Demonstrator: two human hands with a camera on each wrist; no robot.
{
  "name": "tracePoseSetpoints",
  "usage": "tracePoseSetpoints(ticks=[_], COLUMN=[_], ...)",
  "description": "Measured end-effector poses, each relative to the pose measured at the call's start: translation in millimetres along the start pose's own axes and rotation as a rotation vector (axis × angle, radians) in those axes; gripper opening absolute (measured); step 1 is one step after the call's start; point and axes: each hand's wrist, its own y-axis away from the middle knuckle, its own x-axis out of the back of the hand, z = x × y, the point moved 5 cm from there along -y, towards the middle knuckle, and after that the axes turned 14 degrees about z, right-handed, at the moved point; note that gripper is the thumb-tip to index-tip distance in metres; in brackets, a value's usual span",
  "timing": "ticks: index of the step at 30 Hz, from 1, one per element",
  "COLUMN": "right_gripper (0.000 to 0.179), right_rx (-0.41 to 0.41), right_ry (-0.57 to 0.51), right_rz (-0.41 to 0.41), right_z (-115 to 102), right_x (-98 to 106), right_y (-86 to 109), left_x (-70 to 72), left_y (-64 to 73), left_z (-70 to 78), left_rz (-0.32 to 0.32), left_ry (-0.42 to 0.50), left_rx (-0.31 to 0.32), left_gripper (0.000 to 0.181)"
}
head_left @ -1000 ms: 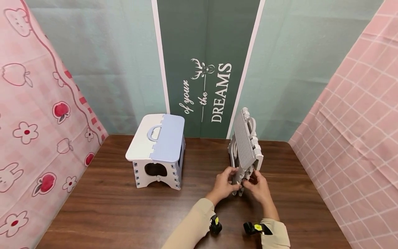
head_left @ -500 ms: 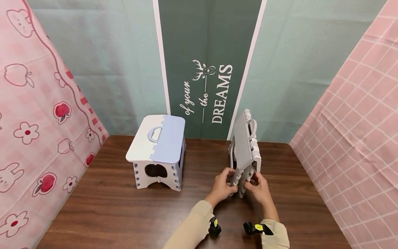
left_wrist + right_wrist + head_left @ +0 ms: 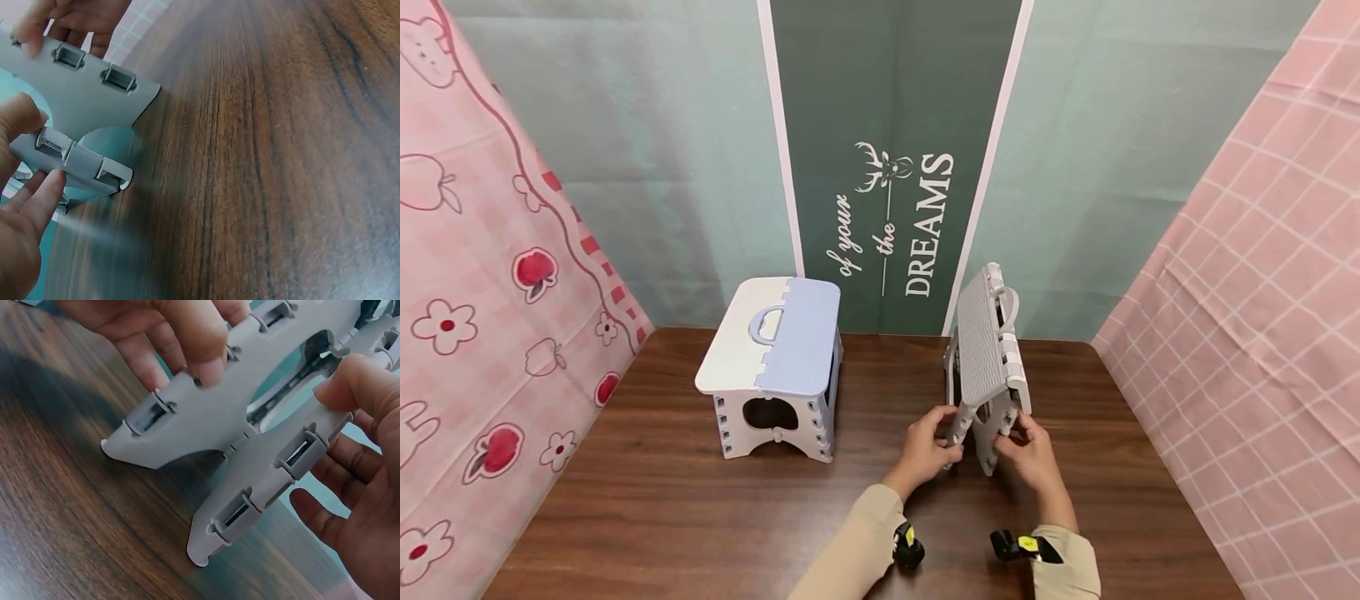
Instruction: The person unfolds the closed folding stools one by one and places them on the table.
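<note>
A grey folding stool (image 3: 985, 342) stands partly unfolded at the right of the table, its two-part top still steeply bent and a loop handle at the fold. My left hand (image 3: 925, 448) pinches the edge of its left near leg between thumb and fingers. The right hand (image 3: 1032, 454) grips the right near leg the same way. In the right wrist view the hinged end panel (image 3: 234, 447) forms a V between the two hands. The left wrist view shows the leg edge (image 3: 81, 164) held by the left thumb and fingers. The stool's far side is mostly hidden.
A white and blue folding stool (image 3: 775, 337), fully unfolded, stands on the wooden table (image 3: 715, 525) to the left. Behind the table hangs a green curtain (image 3: 880, 83) with lettering. Pink cloths (image 3: 1247, 275) flank both sides.
My hands have drawn apart, the left one shifting left. Between them the grey stool's near legs have spread wider, and its top has opened slightly. The white and blue stool stays put.
</note>
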Motion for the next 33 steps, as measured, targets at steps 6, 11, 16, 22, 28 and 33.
tracePoseSetpoints(ticks=[6, 11, 16, 22, 28, 33], right_gripper=[0.035, 0.034, 0.039, 0.044, 0.044, 0.042], right_rx=[-0.014, -0.023, -0.052, -0.076, -0.086, -0.096], right_ry=[-0.039, -0.071, -0.078, -0.104, -0.112, -0.127], right_rz=[0.020, 0.043, 0.042, 0.041, 0.056, 0.063], right_z=[2, -6, 5, 13, 13, 14], right_x=[5, 9, 12, 16, 20, 23], right_y=[-2.0, -0.9, -2.0, -3.3, -1.0, -2.8], left_x=[4.8, 5.8, 7.0, 11.1, 11.9, 13.3], left_y=[-1.9, -2.2, -1.6, -2.2, -0.3, -1.9], left_z=[-0.6, -0.8, -2.6, -3.6, -5.6, -6.0], left_rz=[-0.025, -0.047, -0.039, -0.039, -0.058, -0.055], left_ry=[0.010, 0.011, 0.031, 0.061, 0.029, 0.028], left_rx=[0.017, 0.035, 0.012, -0.005, 0.021, 0.004], left_gripper=[0.054, 0.054, 0.053, 0.055, 0.054, 0.054])
